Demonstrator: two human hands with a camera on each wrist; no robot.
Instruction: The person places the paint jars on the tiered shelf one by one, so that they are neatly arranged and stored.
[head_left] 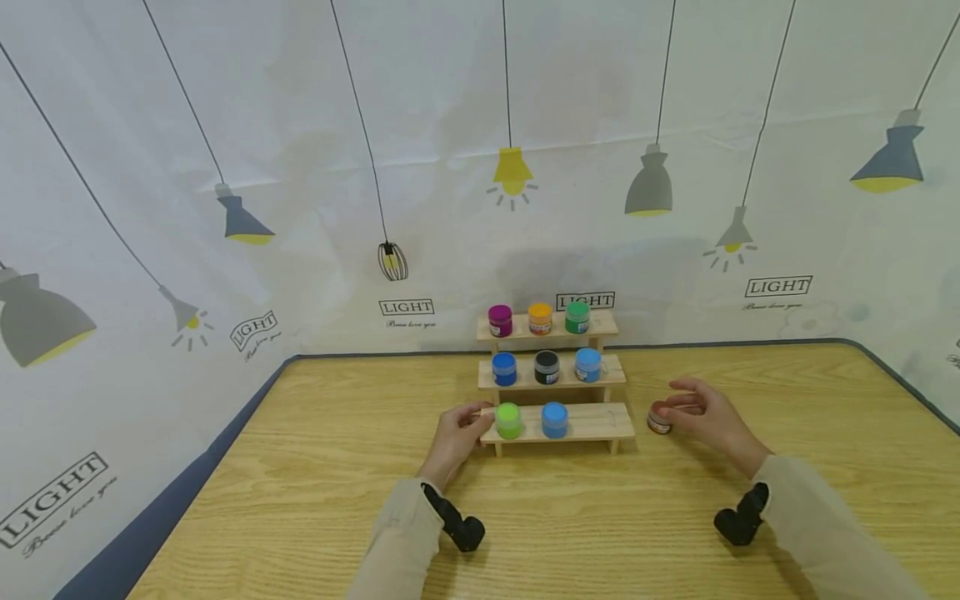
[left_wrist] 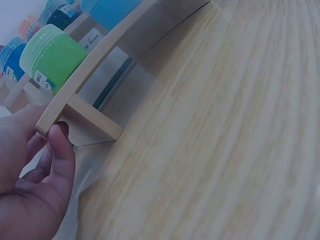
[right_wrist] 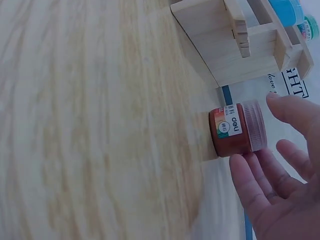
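My left hand (head_left: 456, 437) is at the left end of the lowest step of a wooden three-step rack (head_left: 588, 423). In the left wrist view its thumb and fingers pinch that board's end. A light green jar (head_left: 508, 421) stands close to this hand, with a blue jar (head_left: 555, 420) to its right. Right of the rack, a reddish-brown paint jar (right_wrist: 231, 131) with a clear lid stands upright on the table. My right hand (head_left: 708, 421) is around it with fingers spread. The right wrist view shows the thumb apart from the lid and fingertips right at the jar's side.
The middle step carries a dark blue jar (head_left: 504, 368), a black jar (head_left: 547, 367) and a light blue jar (head_left: 588, 365). On the top step are purple (head_left: 500, 321), orange (head_left: 540, 318) and green jars (head_left: 577, 317). A lamp-printed cloth (head_left: 450, 250) hangs behind the wooden table (head_left: 570, 525).
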